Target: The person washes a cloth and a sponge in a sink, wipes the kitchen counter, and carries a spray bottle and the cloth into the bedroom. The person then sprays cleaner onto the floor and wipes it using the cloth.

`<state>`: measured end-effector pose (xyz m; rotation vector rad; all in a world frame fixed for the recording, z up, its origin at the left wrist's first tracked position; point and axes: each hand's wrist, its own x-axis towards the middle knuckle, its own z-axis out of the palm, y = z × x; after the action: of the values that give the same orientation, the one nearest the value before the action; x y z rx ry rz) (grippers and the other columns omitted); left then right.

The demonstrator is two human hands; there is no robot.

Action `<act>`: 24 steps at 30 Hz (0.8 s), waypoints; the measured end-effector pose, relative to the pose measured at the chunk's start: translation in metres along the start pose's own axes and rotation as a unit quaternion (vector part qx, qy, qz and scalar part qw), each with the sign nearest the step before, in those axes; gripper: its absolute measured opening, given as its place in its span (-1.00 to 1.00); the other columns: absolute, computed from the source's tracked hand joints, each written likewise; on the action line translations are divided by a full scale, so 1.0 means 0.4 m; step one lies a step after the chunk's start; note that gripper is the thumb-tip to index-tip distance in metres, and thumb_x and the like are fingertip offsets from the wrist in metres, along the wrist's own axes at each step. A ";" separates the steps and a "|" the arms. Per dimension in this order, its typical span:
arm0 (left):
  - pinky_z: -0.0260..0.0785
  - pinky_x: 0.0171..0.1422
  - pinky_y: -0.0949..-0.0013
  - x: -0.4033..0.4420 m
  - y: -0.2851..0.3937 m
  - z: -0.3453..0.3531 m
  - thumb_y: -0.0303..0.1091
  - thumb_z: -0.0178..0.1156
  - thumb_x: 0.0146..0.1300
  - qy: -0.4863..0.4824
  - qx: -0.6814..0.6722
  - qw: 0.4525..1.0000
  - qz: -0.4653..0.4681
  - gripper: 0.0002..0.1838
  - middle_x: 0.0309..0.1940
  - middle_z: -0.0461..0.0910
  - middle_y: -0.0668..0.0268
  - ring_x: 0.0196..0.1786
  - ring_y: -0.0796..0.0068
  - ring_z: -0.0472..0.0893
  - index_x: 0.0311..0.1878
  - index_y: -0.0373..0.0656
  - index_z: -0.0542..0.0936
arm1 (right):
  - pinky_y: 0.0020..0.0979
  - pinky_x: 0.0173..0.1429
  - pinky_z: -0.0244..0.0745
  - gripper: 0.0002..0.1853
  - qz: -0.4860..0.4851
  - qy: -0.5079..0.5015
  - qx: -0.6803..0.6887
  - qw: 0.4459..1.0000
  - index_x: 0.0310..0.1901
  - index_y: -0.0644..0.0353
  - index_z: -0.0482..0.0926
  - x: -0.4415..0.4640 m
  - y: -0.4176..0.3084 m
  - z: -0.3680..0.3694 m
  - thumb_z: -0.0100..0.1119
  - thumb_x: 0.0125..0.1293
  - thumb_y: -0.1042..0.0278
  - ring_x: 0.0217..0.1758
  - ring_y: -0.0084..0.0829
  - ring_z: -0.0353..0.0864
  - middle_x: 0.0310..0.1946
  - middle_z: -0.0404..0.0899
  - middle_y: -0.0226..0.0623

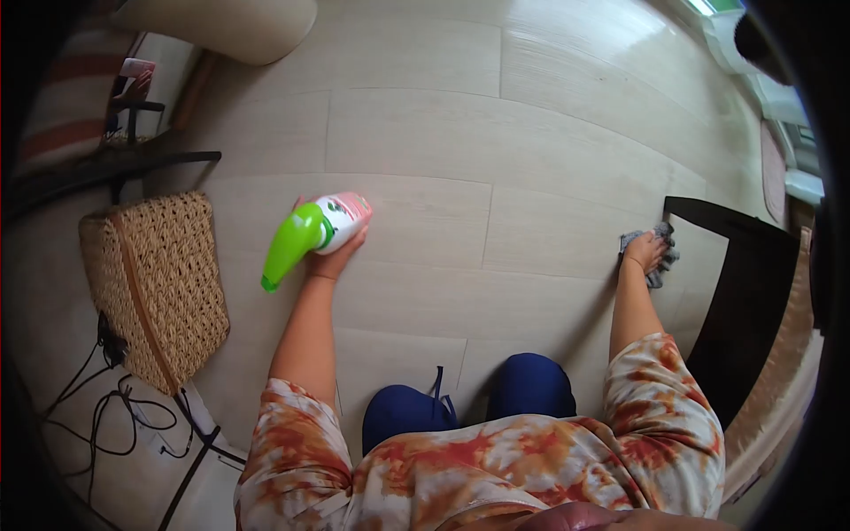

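Note:
My left hand (335,257) is wrapped round a spray bottle (343,215) with a white and pink body and a bright green spray head, tilted above the floor. On the right, my right hand (646,252) presses a grey cloth (657,276) against the pale tiled floor (407,221). The cloth is bunched around my fingers, close to a dark furniture edge. My palm and part of the cloth are hidden under the hand.
A woven basket (168,283) stands at the left, with black cables (133,411) below it. Dark metal legs (168,161) reach in from the left. A dark panel (739,292) stands at the right, beside pale fabric. A beige rounded object (239,26) is at the top left.

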<state>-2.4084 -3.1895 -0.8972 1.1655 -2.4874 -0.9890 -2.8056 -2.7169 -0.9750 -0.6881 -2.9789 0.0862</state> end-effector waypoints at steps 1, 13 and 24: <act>0.16 0.44 0.16 -0.055 -0.025 -0.045 -0.08 0.53 -0.24 0.058 0.064 0.995 0.044 -0.17 0.14 0.44 0.22 0.26 0.16 0.35 0.17 -0.12 0.42 | -0.06 0.54 -0.07 -0.32 -0.043 0.004 0.015 0.999 0.45 0.10 0.20 -0.041 -0.065 0.006 -0.32 0.45 -0.16 0.51 0.06 0.10 0.49 0.12 -0.09; 0.30 0.25 0.03 -0.141 -0.205 -0.155 -0.06 0.47 -0.18 0.222 0.168 0.952 0.128 -0.33 -0.09 0.45 0.23 0.11 0.09 0.41 0.04 -0.09 0.48 | -0.10 0.60 -0.28 -0.33 -0.490 -0.044 0.137 0.860 0.48 0.07 0.16 -0.794 -1.035 -0.037 -0.27 0.44 -0.10 0.62 -0.12 -0.13 0.56 -0.04 -0.20; 0.02 0.42 -0.17 -0.193 -0.297 -0.115 -0.05 0.29 0.09 0.171 0.160 0.971 0.036 -0.47 0.17 0.37 0.26 0.30 0.07 0.35 0.10 0.08 0.34 | -0.10 0.59 -0.19 -0.34 -0.674 -0.118 0.249 0.685 0.46 0.15 0.16 -1.502 -1.458 -0.123 -0.28 0.46 -0.08 0.59 -0.13 -0.05 0.52 0.04 -0.13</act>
<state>-2.2654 -3.2087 -0.9348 1.2033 -2.4354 -0.3338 -2.5166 -3.5026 -0.9240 1.6319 -2.5834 0.8234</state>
